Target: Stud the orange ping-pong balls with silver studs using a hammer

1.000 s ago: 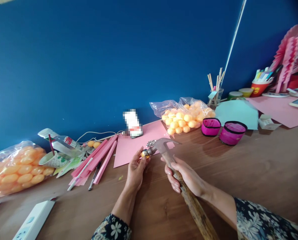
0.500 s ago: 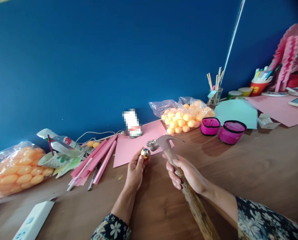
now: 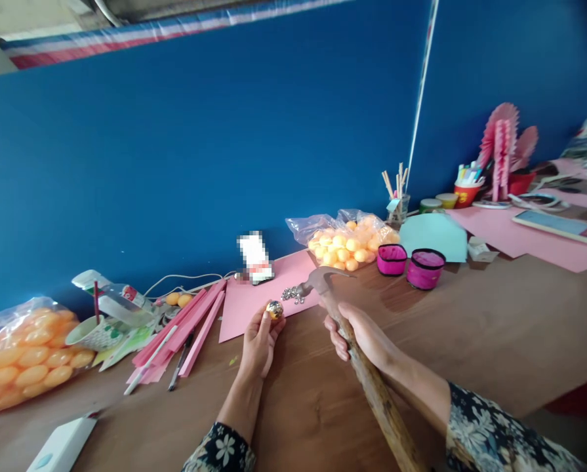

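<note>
My left hand (image 3: 260, 341) pinches a shiny gold ball (image 3: 275, 309) between thumb and fingers, over the front edge of a pink paper sheet (image 3: 237, 321). The fingers of my right hand (image 3: 359, 334) are wrapped round the upper handle of a claw hammer (image 3: 374, 387). Its metal head is raised beside the ball and apart from it, with the claw pointing right. Behind the ball and the hammer head, a small heap of silvery bits (image 3: 292, 295) lies on the pink paper, too small to make out.
Bags of orange balls stand at the left (image 3: 27, 360) and at the back (image 3: 342, 246). Pink paper strips (image 3: 199, 321) and a pen (image 3: 180, 364) lie left of my hands. Two magenta fabric bands (image 3: 425, 270) sit right. A white power strip (image 3: 64, 442) is front left.
The view has shifted, showing more of the wall top and the table's right side. Both hands keep their holds, and more of the silvery heap shows between ball and hammer head.
</note>
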`<state>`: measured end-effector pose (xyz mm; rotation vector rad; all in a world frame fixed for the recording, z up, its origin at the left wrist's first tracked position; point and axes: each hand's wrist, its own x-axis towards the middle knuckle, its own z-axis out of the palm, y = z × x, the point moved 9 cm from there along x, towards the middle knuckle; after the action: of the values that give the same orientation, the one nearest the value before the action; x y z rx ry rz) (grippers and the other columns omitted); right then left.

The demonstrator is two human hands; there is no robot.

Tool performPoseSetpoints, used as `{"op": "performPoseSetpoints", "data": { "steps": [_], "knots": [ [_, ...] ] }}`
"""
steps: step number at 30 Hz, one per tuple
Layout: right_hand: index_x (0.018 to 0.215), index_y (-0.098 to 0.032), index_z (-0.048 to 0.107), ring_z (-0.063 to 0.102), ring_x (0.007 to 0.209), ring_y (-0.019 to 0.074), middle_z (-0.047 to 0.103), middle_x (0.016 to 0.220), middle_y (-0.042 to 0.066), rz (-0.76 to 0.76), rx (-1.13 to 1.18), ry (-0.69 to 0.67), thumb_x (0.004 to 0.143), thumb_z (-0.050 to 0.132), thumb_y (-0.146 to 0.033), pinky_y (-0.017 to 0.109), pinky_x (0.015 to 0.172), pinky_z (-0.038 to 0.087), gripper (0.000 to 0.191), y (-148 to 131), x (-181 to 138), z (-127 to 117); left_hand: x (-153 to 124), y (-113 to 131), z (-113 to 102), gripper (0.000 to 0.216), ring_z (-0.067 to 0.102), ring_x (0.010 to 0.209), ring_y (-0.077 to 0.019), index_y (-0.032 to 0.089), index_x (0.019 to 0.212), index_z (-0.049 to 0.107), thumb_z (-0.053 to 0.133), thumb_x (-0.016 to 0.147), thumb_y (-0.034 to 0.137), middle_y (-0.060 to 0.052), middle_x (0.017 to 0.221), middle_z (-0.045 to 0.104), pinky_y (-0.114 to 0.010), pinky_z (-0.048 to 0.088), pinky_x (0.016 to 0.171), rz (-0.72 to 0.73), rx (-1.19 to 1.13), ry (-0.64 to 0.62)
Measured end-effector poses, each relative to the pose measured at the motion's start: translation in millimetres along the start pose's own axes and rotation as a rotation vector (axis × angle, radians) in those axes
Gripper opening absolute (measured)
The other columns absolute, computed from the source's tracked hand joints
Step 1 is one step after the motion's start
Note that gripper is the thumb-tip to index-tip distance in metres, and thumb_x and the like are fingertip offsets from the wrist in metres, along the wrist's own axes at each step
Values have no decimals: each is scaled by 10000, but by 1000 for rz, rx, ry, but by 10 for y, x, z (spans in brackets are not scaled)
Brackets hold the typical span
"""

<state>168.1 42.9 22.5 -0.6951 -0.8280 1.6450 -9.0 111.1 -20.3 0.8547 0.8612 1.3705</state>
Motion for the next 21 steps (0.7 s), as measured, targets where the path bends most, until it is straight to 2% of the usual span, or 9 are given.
{"op": "performPoseSetpoints", "data": {
  "steps": [5, 10, 14, 21],
  "knots": [
    [890, -176, 524, 500, 596, 102, 532, 760, 8, -135, -414, 42, 829, 481, -406, 206, 480, 401, 241, -498, -212, 1, -29, -24, -9, 340, 616, 769, -116, 176, 1034, 608, 638, 733, 331, -46, 921, 648, -278, 493, 774, 0, -19, -13],
    [1040, -204, 555, 570, 766, 188, 619, 864, 37, -189, -1189, 54, 808, 508, -327, 304, 686, 434, 267, -868, -322, -123, -49, -5, 9, 319, 615, 755, -114, 157, 1015, 608, 629, 742, 323, -54, 913, 645, -268, 495, 755, 1, -31, -22],
    [1057, -206, 549, 583, 843, 223, 623, 956, 60, -151, -1568, 101, 797, 497, -268, 313, 738, 417, 272, -820, -316, -392, -60, 8, 32, 330, 614, 763, -121, 151, 1022, 607, 627, 743, 325, -62, 917, 644, -272, 495, 747, 12, -21, -46],
    [1093, -166, 525, 556, 939, 229, 584, 1037, 109, -155, -1777, 148, 807, 466, -232, 310, 819, 398, 300, -662, -249, -816, -57, 15, 39, 328, 615, 740, -115, 154, 993, 621, 645, 721, 335, -58, 912, 650, -275, 498, 741, 9, -14, -31]
  ]
}}
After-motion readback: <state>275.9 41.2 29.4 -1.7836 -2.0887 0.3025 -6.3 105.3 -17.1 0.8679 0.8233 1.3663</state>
